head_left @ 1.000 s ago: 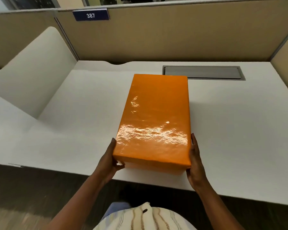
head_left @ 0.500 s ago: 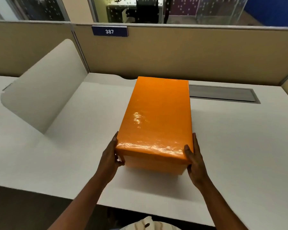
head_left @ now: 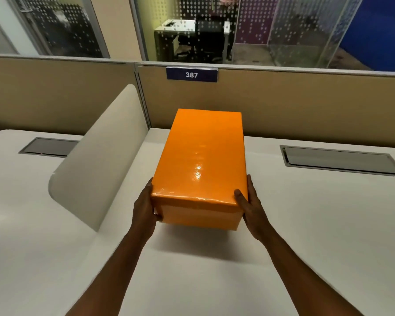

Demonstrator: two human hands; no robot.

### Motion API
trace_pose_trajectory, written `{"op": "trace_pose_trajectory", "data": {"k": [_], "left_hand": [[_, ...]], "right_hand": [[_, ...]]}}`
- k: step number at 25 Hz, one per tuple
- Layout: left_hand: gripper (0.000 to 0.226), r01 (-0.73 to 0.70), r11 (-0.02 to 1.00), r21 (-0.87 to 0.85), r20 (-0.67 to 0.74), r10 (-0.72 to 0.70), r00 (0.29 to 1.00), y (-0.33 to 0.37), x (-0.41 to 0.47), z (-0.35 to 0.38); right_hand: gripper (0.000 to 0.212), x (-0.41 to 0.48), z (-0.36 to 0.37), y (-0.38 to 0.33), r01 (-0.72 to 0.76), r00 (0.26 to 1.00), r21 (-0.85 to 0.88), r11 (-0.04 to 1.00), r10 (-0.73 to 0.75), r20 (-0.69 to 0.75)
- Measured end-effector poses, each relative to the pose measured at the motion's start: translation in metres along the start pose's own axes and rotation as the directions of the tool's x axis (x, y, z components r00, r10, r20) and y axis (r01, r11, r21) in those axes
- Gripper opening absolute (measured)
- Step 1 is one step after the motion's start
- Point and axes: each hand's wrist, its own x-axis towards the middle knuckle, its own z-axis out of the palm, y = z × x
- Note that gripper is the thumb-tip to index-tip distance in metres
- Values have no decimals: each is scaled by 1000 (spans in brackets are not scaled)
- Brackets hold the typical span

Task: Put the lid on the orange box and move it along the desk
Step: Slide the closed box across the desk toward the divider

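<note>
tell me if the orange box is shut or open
Shut. The lid sits flat over the orange box, its rim overlapping the box's near wall, with both hands gripping the sides.

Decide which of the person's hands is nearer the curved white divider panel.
Left. The left hand grips the orange box beside the divider; the right hand holds its far side.

Divider (head_left: 96,160) blocks left — desk (head_left: 317,213) open right.

You've got 1 orange box (head_left: 200,160) w/ 1 lid (head_left: 203,153) on it, 2 hands: left hand (head_left: 144,207), right hand (head_left: 251,209). 1 desk (head_left: 306,224), 2 grey cable hatches (head_left: 340,159) (head_left: 48,147), 1 white divider (head_left: 100,160), 1 number plate (head_left: 191,74).
</note>
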Motion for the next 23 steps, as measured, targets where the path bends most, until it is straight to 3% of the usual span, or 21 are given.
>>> {"op": "trace_pose_trajectory", "data": {"k": [5, 9, 12, 19, 23], "left_hand": [[26, 25, 998, -52, -101, -31, 994, 25, 64, -37], [29, 6, 999, -51, -166, -14, 986, 37, 103, -52], [29, -58, 998, -29, -222, 50, 974, 39, 129, -61], [57, -244, 956, 166, -225, 277, 934, 30, 158, -65], [69, -243, 955, 169, -291, 284, 914, 15, 164, -62]], "right_hand": [[124, 59, 51, -15, 70, 990, -175, 982, -48, 130], [127, 97, 74, -14, 41, 975, -228, 973, 11, 221], [125, 123, 89, -10, 53, 974, -302, 952, 18, 227], [120, 167, 113, 3, 31, 986, -396, 918, 36, 162], [117, 182, 120, 8, 13, 982, -417, 909, 67, 177]]}}
